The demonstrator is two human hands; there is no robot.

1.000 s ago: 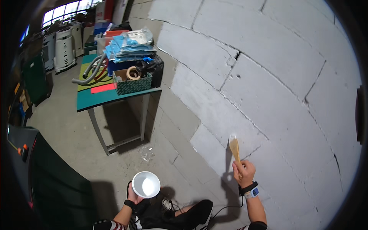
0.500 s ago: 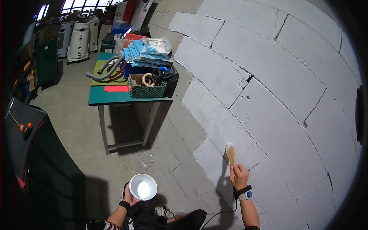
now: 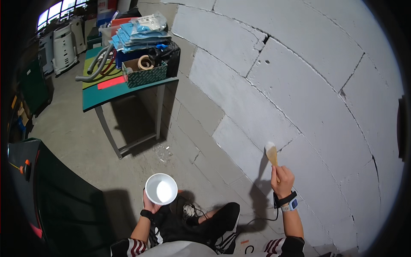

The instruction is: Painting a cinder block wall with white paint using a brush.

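My right hand (image 3: 283, 180) is closed around the handle of a wooden paintbrush (image 3: 272, 155), held upright with its white-coated bristles against the block wall (image 3: 308, 107). Around the brush the blocks are white, while lower blocks to its left look greyer. My left hand (image 3: 150, 203) grips a white tub (image 3: 162, 189) from its left side and below, over my lap. The tub's inside is white with a bright patch; how much paint is in it I cannot tell.
A green-topped table (image 3: 96, 99) bears blue packets (image 3: 132, 36), a patterned box (image 3: 145, 76) with tape rolls, and grey hose (image 3: 96, 73). A dark green cabinet (image 3: 64, 201) stands at my left. A black cord (image 3: 261, 219) hangs from my right wrist.
The head view has shifted right and downward. The brush has moved rightward along the wall, near a vertical joint. My left hand still holds the tub.
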